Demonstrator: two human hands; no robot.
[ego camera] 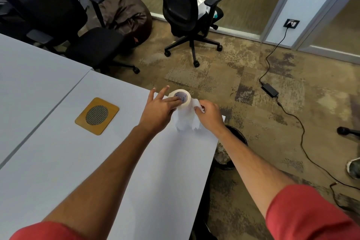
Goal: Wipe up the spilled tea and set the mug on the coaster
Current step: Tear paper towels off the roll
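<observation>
A white tissue roll (183, 103) stands upright near the far right corner of the pale table (136, 161). My left hand (158, 111) rests on top of the roll, one finger pressed at its core and the other fingers spread. My right hand (209, 115) pinches the loose sheet (187, 122) that hangs from the roll's right side, its torn edge jagged. A square wooden coaster (97, 116) with a round mesh centre lies on the table to the left. No mug or spilled tea is in view.
The table's right edge runs just beside my right hand, with a dark bin (236, 138) on the floor below it. Two black office chairs (187, 11) and a brown beanbag (126, 13) stand beyond the table. A power cable (292, 115) crosses the carpet.
</observation>
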